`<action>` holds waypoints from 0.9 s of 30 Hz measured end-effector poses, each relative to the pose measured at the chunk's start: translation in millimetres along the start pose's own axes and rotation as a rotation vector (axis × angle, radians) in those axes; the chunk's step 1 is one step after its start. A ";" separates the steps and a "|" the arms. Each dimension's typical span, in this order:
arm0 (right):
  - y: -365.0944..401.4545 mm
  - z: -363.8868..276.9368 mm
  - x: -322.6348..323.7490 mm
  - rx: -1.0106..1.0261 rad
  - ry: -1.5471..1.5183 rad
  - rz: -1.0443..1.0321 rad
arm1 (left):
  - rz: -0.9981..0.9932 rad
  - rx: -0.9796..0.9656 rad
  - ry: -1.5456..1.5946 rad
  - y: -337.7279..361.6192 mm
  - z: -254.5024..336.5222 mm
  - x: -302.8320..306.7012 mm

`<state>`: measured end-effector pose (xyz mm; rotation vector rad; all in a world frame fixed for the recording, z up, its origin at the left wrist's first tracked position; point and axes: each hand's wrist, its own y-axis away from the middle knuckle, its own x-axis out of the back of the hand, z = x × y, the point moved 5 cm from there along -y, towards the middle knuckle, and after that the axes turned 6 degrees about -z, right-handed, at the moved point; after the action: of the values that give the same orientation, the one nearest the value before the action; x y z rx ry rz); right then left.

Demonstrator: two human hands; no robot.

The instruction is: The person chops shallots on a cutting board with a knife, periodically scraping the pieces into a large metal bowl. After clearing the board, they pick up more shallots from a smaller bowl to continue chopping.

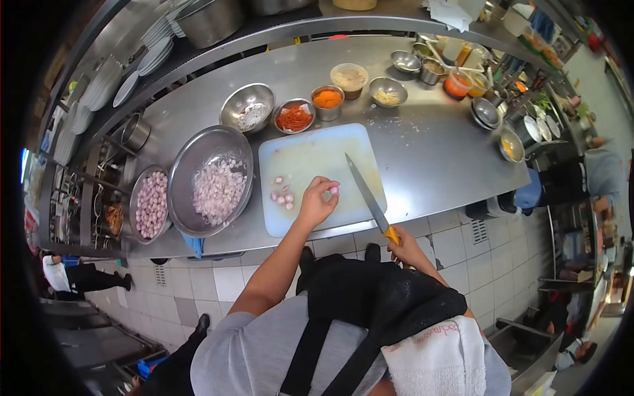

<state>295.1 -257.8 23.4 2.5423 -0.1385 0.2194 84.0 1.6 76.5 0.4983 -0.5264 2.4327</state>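
Note:
My left hand (318,203) is over the white cutting board (297,158), its fingers closed on a small peeled shallot (333,191). My right hand (406,247) grips the yellow handle of a long knife (367,193), whose blade lies across the board's right part with the tip pointing away from me. Several whole shallots (282,198) rest on the board left of my left hand. Beside the board stands a large metal bowl (176,178) of sliced shallots (220,191), and farther left a bowl of whole shallots (151,204).
Behind the board stand small bowls with red strips (294,117), an orange item (327,99) and chopped yellowish pieces (387,92). A shelf edge (264,45) runs above the steel counter (449,152). Other people (72,274) are at the left and right edges.

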 end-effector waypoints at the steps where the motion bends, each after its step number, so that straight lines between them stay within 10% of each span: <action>1: 0.1 1.8 1.8 -0.007 -0.018 -0.023 | -0.035 -0.039 -0.148 -2.7 -5.5 -3.5; 27: 4.8 -48.4 -15.2 0.261 0.727 0.127 | -0.377 -0.215 -0.345 -39.6 -27.7 -20.0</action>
<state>273.4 -233.9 62.8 2.5290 0.0166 1.2510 117.3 34.9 53.6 0.8472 -0.7529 1.9155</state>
